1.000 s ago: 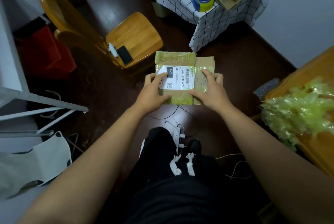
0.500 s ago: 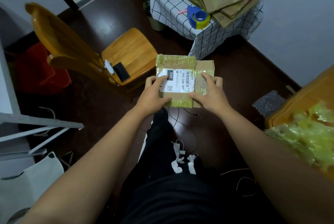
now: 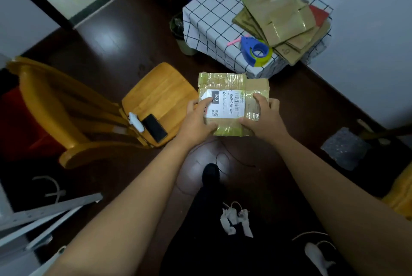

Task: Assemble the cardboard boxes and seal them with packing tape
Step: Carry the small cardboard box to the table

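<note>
Both hands, left [image 3: 197,119] and right [image 3: 264,120], still grip the taped cardboard box [image 3: 231,106], fingers curled around its edges; the checked desk [image 3: 211,23] now appears nearer.

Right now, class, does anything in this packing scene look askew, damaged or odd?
Yes. The box held by both hands is crumpled, with wrinkled old tape and a used shipping label. The flat cardboard on the checked table is stacked crookedly, overhanging the edge.

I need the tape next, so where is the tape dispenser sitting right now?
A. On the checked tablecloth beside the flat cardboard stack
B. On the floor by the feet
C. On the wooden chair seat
A: the blue tape dispenser rests on the checked tablecloth, beside the flat cardboard stack.
</note>
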